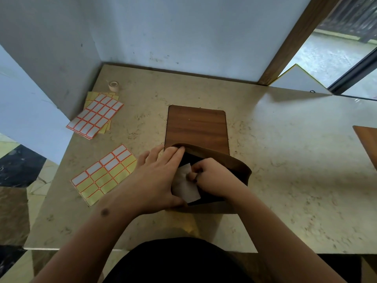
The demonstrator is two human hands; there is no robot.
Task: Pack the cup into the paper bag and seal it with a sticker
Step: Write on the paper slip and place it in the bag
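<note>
A brown paper bag (236,166) stands at the near end of a wooden board (196,125), its top folded over toward me. My left hand (157,178) grips the bag's left side, fingertips on the folded edge and thumb at the bottom of the flap. A white rectangular sticker (186,187) lies against the dark folded flap between my hands. My right hand (212,178) pinches the sticker's right edge with curled fingers. The cup is not visible; the frame does not show whether it is inside the bag.
A partly used sticker sheet (104,173) lies left of my left hand. A stack of sticker sheets (95,115) and a small tape roll (113,86) sit in the far left corner by the wall. Another wooden board (367,141) pokes in at the right edge.
</note>
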